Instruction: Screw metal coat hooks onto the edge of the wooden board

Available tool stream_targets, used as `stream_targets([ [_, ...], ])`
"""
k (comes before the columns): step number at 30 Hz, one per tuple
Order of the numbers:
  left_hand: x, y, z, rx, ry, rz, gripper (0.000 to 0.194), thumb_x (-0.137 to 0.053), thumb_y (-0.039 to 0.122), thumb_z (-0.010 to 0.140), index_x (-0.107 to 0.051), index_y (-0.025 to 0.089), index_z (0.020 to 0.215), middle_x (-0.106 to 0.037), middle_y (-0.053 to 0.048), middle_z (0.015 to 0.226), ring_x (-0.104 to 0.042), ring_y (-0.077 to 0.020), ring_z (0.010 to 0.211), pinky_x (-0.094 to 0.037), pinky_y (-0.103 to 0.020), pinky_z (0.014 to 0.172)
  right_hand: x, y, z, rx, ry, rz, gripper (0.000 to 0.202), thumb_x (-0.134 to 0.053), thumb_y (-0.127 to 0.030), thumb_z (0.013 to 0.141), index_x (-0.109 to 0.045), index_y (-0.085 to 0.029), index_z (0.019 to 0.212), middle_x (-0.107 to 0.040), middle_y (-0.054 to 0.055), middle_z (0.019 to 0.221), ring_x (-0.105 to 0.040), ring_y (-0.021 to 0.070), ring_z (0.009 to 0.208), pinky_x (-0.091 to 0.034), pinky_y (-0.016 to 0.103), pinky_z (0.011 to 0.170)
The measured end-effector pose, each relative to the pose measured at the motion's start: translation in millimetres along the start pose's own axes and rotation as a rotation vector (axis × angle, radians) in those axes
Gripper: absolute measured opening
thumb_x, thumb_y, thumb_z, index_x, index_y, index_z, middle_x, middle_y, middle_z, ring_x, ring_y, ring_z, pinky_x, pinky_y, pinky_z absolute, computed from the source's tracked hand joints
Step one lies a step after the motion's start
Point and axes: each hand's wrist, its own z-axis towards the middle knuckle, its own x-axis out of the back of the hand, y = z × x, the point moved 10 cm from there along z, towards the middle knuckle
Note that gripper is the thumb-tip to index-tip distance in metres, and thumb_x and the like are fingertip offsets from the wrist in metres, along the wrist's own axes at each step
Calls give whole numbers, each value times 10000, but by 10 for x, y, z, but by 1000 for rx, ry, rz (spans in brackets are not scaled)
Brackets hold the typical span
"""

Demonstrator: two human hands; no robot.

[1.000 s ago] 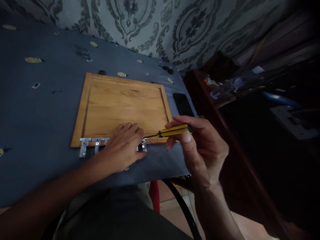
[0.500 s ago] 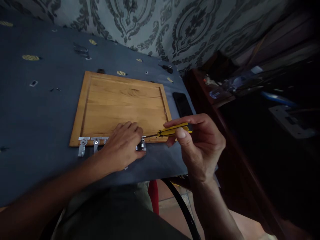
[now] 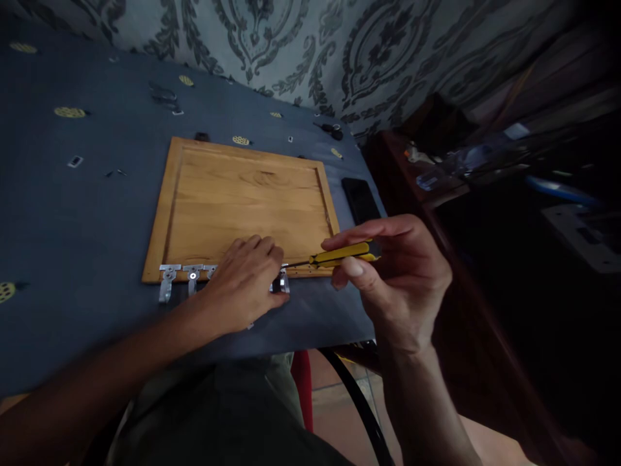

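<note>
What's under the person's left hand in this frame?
The left hand lies over the near edge of the wooden panel. Part of a metal hinge shows between its thumb and fingers, and another hinge peeks out on the wrist side. What lies beneath the palm is hidden.

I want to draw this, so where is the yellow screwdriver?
In the head view, the yellow screwdriver is right of centre, in the right hand, its tip near the left hand.

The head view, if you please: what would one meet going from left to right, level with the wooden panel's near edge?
First metal fitting, second metal fitting, third metal fitting (partly hidden), left hand, yellow-and-black screwdriver, right hand.
</note>
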Motion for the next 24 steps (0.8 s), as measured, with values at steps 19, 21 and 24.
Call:
stream_targets([
  [19, -2, -5, 23, 31, -44, 2, 295, -775, 337, 843, -627, 164, 1030, -654, -97, 1080, -602, -322, 1089, -482, -462, 941, -47, 20, 60, -2, -103, 39, 225, -743, -315, 924, -765, -271, 1144, -768, 29, 1013, -684, 111, 629, -557, 233, 460],
  [21, -5, -12, 23, 33, -31, 2, 294, -781, 336, 832, -621, 180, 1023, -659, -88, 1080, -607, -319, 1077, -484, -461, 927, -11, 14, 79, 5, -59, 26, 165, -806, -326, 866, -779, -241, 1005, -771, 38, 977, -708, 137, 685, -532, 213, 423],
  [24, 6, 0, 24, 12, -1, -21, 272, -771, 304, 828, -615, 197, 1024, -664, -81, 1085, -610, -316, 1066, -483, -464, 912, -7, 57, 103, -39, -34, 36, 230, -869, -378, 790, -737, -219, 890, -778, 38, 914, -725, 161, 713, -541, 208, 418],
])
